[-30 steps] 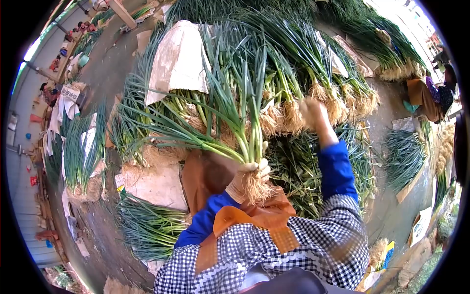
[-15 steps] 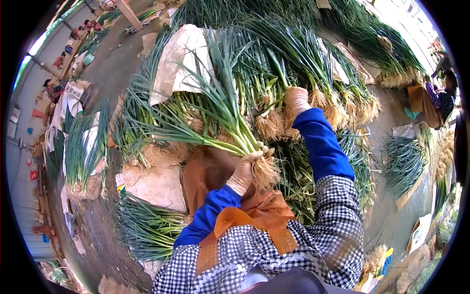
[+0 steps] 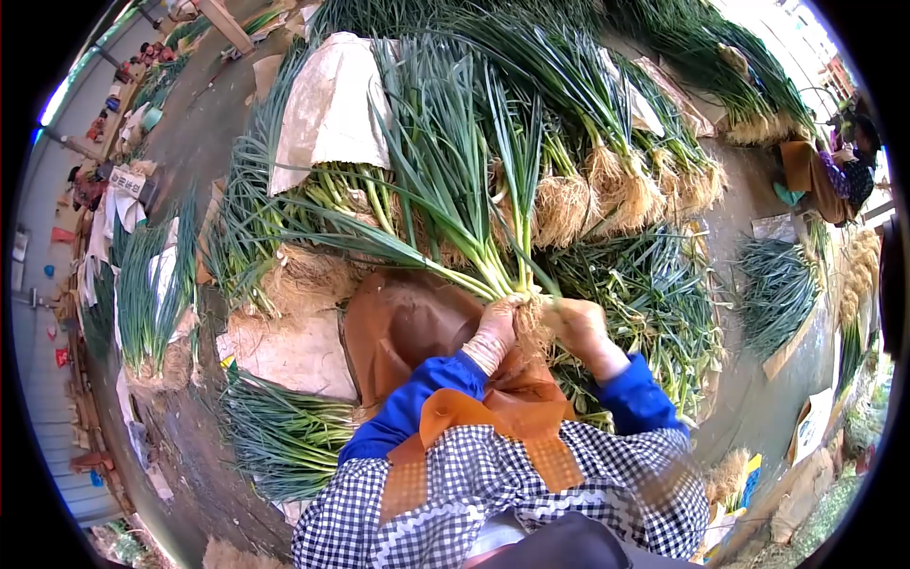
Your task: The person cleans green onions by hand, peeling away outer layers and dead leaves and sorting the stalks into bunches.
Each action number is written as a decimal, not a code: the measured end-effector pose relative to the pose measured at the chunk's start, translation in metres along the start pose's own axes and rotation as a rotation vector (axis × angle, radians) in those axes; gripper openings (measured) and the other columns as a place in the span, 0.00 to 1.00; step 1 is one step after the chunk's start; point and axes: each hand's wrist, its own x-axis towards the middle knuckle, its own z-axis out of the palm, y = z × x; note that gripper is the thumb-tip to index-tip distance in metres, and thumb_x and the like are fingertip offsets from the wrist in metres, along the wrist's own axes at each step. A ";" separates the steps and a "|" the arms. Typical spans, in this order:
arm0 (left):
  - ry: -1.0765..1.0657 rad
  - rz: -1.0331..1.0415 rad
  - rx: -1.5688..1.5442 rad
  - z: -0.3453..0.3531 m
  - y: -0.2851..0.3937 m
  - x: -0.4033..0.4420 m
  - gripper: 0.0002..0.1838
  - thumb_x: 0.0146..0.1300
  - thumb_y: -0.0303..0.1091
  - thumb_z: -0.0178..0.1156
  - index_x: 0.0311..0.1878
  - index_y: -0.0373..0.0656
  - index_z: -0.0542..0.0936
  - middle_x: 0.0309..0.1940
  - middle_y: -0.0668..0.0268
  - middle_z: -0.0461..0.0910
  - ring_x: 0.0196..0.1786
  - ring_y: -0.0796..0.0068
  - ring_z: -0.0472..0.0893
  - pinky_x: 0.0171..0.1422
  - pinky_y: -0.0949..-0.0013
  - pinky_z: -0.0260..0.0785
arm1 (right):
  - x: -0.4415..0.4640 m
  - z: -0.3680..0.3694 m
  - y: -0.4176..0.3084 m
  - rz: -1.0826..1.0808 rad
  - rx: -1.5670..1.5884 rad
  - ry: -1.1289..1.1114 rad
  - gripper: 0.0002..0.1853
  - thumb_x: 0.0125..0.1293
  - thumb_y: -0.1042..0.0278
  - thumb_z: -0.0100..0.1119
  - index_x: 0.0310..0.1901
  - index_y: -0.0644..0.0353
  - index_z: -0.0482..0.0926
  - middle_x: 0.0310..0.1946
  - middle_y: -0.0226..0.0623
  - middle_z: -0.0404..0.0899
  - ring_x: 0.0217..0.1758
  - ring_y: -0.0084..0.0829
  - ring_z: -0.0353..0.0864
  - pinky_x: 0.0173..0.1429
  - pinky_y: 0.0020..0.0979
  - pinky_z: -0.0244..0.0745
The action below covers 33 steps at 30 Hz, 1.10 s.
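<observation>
A bunch of green onions (image 3: 488, 261) fans out in front of me, leaves pointing away and pale hairy roots hanging toward my lap. My left hand (image 3: 498, 334) is closed around the bunch near its root end. On the other side of the roots is my right hand (image 3: 580, 330), its fingers closed at a green onion stalk (image 3: 544, 277) beside the bunch; the fingertips are partly hidden. Beyond both hands lies a row of more green onions with bushy roots (image 3: 561, 211).
A pale sheet (image 3: 332, 104) covers part of the pile. Trimmed leaves (image 3: 645, 322) lie to the right. Another bundle (image 3: 284, 436) rests at lower left beside a light sack (image 3: 289, 351). A brown apron (image 3: 408, 318) covers my lap. Another person (image 3: 853, 175) sits at far right.
My right hand has come back from the row of green onions to the root end of the bunch. Another stalk now stands at the bunch's right side. My left hand keeps its hold.
</observation>
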 end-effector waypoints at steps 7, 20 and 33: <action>-0.192 -0.116 -0.100 -0.016 0.021 -0.002 0.15 0.55 0.25 0.56 0.47 0.33 0.75 0.37 0.53 0.80 0.39 0.58 0.81 0.50 0.54 0.74 | -0.004 -0.055 0.079 0.698 -0.556 -0.746 0.21 0.61 0.44 0.53 0.44 0.53 0.80 0.34 0.38 0.83 0.36 0.37 0.82 0.40 0.34 0.75; -0.059 -0.004 -0.094 0.015 0.020 -0.040 0.09 0.60 0.28 0.57 0.42 0.34 0.76 0.32 0.57 0.80 0.33 0.62 0.81 0.41 0.61 0.76 | 0.071 0.112 0.039 0.674 0.985 0.356 0.15 0.68 0.57 0.50 0.33 0.60 0.79 0.24 0.24 0.76 0.25 0.18 0.69 0.31 0.22 0.67; -0.041 -0.065 -0.138 -0.008 0.011 -0.028 0.12 0.61 0.27 0.55 0.48 0.37 0.75 0.39 0.56 0.79 0.41 0.61 0.80 0.52 0.58 0.73 | 0.118 0.074 0.062 0.330 0.049 -0.177 0.30 0.55 0.44 0.63 0.49 0.63 0.76 0.25 0.40 0.80 0.29 0.36 0.79 0.38 0.32 0.75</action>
